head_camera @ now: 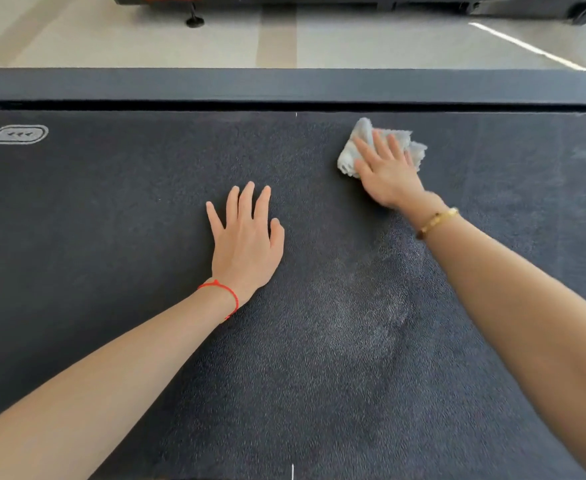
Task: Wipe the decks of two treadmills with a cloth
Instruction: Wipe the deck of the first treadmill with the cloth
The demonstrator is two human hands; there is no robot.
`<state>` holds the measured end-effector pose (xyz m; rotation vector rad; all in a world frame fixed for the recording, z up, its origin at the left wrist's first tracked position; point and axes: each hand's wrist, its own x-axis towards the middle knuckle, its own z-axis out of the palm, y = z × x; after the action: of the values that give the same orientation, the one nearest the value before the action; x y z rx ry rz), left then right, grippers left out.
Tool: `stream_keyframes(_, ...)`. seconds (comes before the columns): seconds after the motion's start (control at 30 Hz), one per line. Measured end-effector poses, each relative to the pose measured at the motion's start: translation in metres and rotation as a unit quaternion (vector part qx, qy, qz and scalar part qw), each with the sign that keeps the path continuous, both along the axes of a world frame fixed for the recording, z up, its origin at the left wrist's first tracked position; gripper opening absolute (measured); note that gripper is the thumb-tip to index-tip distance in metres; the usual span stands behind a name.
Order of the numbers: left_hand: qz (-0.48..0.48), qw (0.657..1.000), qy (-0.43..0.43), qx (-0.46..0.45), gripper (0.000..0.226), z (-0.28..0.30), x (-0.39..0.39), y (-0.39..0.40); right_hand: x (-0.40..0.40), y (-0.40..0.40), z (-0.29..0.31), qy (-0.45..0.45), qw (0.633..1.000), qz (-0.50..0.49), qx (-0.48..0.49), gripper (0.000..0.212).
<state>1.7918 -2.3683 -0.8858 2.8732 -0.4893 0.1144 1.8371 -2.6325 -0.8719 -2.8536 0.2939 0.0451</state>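
Nearest, left hand (246,237) flat on the dark treadmill deck (111,271), fingers straight, holding nothing; red string (220,292) at its wrist. Beyond it and rightward, right hand (386,169) presses a crumpled white cloth (362,133) onto the deck with extended fingers; gold bracelet (436,220) on wrist. Farther: side rail (284,84), pale floor (353,39).

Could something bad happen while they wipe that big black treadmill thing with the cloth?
Maybe. The right hand presses the cloth with flat fingers near the far edge of the belt, so fingers or cloth might slip into the dark gap there. The left hand leans flat on the belt, so it could slide if the belt rolls. Pale streaks show beside the right arm, so some patches may get missed.
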Motion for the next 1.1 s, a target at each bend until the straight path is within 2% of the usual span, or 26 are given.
stream_keyframes(0.1, 0.001, 1.0, -0.011, 0.005, 0.057, -0.001, 0.001, 0.0, 0.046, 0.025, 0.003, 0.018, 1.0, -0.006, 0.011, 0.052)
stream_keyframes(0.23, -0.001, 1.0, -0.014, 0.011, 0.057, -0.003, 0.003, 0.0, 0.051, 0.072, 0.0, 0.001, 0.993, 0.122, -0.003, 0.052)
stream_keyframes(0.33, -0.001, 1.0, -0.011, 0.019, 0.058, -0.005, 0.004, 0.002, 0.039, 0.055, -0.006, -0.018, 0.982, 0.187, 0.022, 0.05)
stream_keyframes(0.4, 0.0, 1.0, -0.01, 0.024, 0.061, -0.005, 0.004, 0.002, 0.048, 0.024, -0.004, -0.024, 0.988, 0.15, 0.008, 0.05)
stream_keyframes(0.5, -0.003, 1.0, -0.008, 0.024, 0.061, -0.005, 0.003, 0.0, 0.076, -0.018, 0.003, 0.01, 0.999, 0.037, -0.02, 0.052)
stream_keyframes(0.6, 0.003, 1.0, -0.009, 0.027, 0.063, -0.004, 0.004, 0.0, 0.095, 0.001, 0.007, 0.036, 0.999, -0.001, -0.018, 0.054)
stream_keyframes(0.77, 0.002, 0.999, -0.006, 0.034, 0.064, -0.003, 0.003, -0.001, 0.061, 0.086, -0.005, -0.007, 0.983, 0.18, -0.025, 0.053)
stream_keyframes(0.87, 0.0, 1.0, -0.005, 0.03, 0.062, -0.003, 0.002, 0.0, 0.038, 0.077, -0.008, -0.026, 0.973, 0.229, 0.005, 0.051)
stream_keyframes(0.93, -0.001, 1.0, -0.007, 0.025, 0.062, -0.002, 0.002, 0.0, 0.04, 0.048, -0.006, -0.029, 0.982, 0.188, 0.011, 0.05)
stream_keyframes(1.03, 0.001, 1.0, -0.009, 0.019, 0.061, -0.002, 0.002, 0.0, 0.053, -0.011, 0.003, 0.002, 0.999, 0.051, -0.003, 0.052)
stream_keyframes(1.1, -0.001, 1.0, -0.01, 0.015, 0.058, -0.003, 0.002, 0.0, 0.054, -0.032, 0.006, 0.026, 1.0, 0.003, -0.002, 0.053)
